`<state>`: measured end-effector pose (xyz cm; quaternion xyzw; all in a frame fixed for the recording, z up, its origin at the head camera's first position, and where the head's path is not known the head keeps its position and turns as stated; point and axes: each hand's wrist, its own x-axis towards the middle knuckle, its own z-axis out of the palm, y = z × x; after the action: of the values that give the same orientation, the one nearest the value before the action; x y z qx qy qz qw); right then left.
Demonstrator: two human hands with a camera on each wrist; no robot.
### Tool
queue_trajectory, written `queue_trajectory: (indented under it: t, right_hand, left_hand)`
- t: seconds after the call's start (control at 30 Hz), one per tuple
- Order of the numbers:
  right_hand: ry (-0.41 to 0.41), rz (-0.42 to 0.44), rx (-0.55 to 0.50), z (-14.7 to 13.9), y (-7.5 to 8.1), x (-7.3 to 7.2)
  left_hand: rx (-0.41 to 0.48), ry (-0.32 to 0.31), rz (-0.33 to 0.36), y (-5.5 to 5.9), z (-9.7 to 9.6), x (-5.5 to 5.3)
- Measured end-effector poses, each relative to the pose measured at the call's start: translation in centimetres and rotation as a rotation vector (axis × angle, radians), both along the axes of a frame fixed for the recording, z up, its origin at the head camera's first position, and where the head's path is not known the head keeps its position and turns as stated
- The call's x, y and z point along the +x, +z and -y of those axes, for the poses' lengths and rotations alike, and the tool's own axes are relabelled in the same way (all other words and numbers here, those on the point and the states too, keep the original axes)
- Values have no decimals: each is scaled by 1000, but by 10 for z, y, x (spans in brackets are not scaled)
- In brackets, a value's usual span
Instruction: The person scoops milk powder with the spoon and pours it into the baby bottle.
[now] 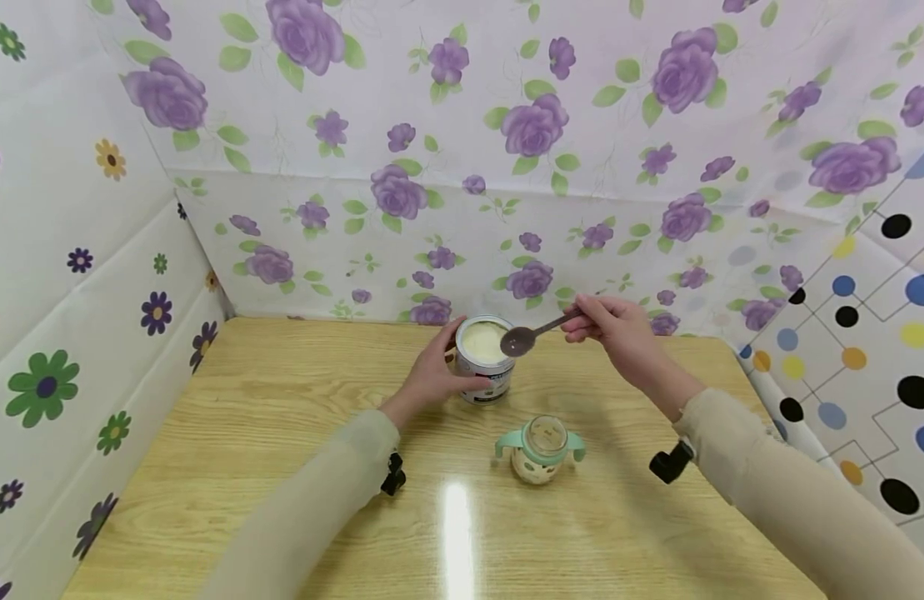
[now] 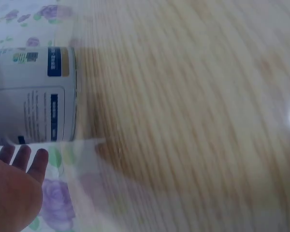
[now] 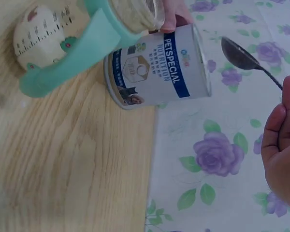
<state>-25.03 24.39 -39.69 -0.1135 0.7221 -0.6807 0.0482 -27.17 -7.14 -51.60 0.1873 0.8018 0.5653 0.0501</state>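
A white can (image 1: 485, 379) stands upright near the back of the table, its top open and pale powder (image 1: 482, 342) filling it close to the rim. My left hand (image 1: 435, 371) grips the can from the left, thumb across the front and fingers round the far side. "Petspecial Nutrition" is printed on its label (image 3: 166, 63) in the right wrist view. Between thumb and fingers, my right hand (image 1: 615, 333) pinches the handle of a dark grey spoon (image 1: 518, 342). The spoon's bowl hangs at the can's right rim, its dark inside showing.
A clear bottle (image 1: 537, 471) with measuring marks, a mint-green collar and two handles stands in front of the can, with no cap on. Flowered cloth (image 1: 469, 242) rises behind the wooden table (image 1: 282, 433), and patterned cloths stand at both sides.
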Motion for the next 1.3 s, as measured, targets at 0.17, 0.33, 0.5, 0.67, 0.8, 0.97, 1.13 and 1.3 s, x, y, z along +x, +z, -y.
queue_trajectory:
  t: [0.17,0.33,0.5,0.67,0.8,0.97,1.13,1.3]
  right_hand:
    - [11,-78,152,23,-10,-18]
    - [75,-115,296,40,-17,-27]
    - [148,-184,404,52,-20,-30]
    - [203,-243,474,58,-21,-33]
    - [183,-314,548,60,-12,-33]
    - [207,-454,715,62,0,-33]
    - [291,-604,822,62,5,-37]
    - [359,-684,891,55,6,-39]
  left_hand:
    - [24,4,2,-4,-5,1]
    - [35,3,0,-3,-7,2]
    - [51,-1,-1,-1,-7,3]
    - [49,-4,-1,0,-7,2]
    - [40,-11,-11,-2,-7,1]
    - [39,-6,-14,-4,-5,0]
    - [40,-8,-3,-5,-4,-1]
    - [38,-6,-4,-6,-4,-1]
